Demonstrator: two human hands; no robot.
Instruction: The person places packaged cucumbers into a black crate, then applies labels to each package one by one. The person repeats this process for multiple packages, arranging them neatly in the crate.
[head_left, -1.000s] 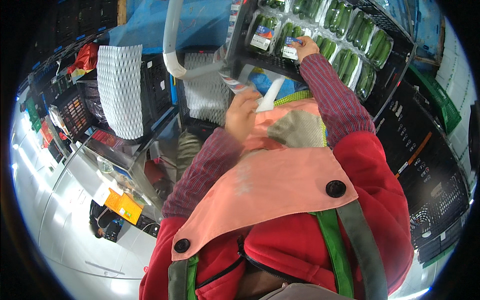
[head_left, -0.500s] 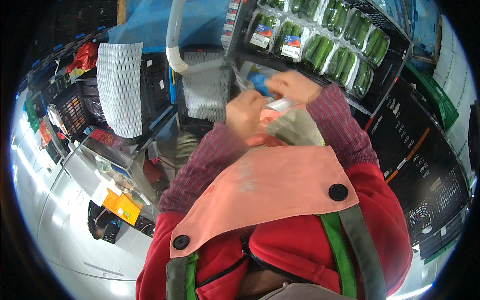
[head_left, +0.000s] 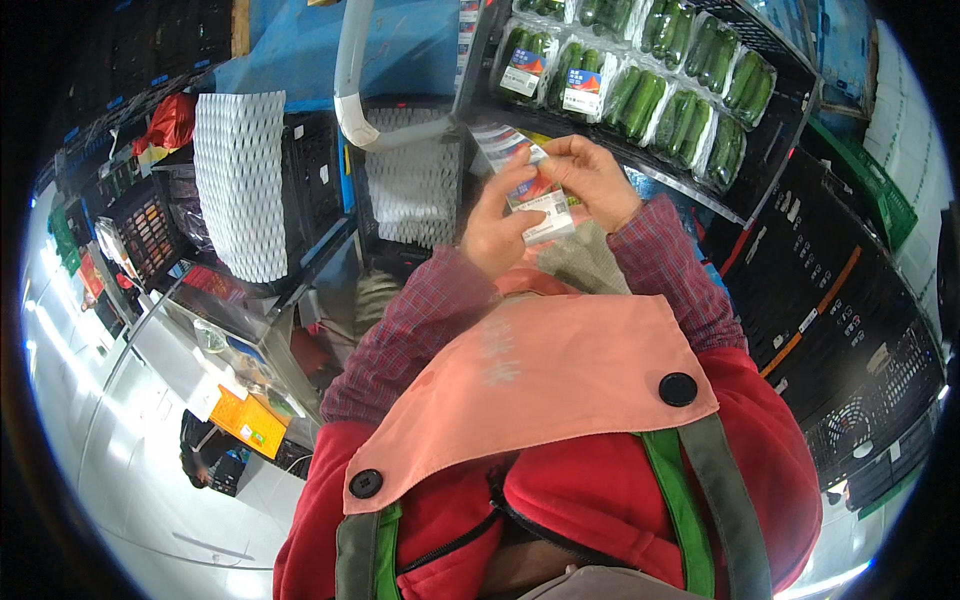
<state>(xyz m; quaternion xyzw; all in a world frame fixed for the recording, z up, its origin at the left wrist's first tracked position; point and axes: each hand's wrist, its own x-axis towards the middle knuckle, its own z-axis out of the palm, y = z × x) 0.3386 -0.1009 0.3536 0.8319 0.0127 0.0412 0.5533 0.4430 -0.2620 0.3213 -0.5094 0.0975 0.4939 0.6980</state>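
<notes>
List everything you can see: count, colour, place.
label strip: one, white-blue-orange, between both grips
cucumber packs: at least ten, green, in packing crate
packing crate: one, black, upper right
padding sheets: two, whitish, left and upper middle
pipe: one, whitish, upper middle
blue surface: one, blue, behind pipe
bag: one, red, upper left
stacked crates: several, black, right
green crate: one, green, right
panel: one, orange, lower left
far-left clutter: uncountable, mixed
apron: one, salmon, centre
left grip: one, bare, holding strip
right grip: one, bare, at strip
</notes>
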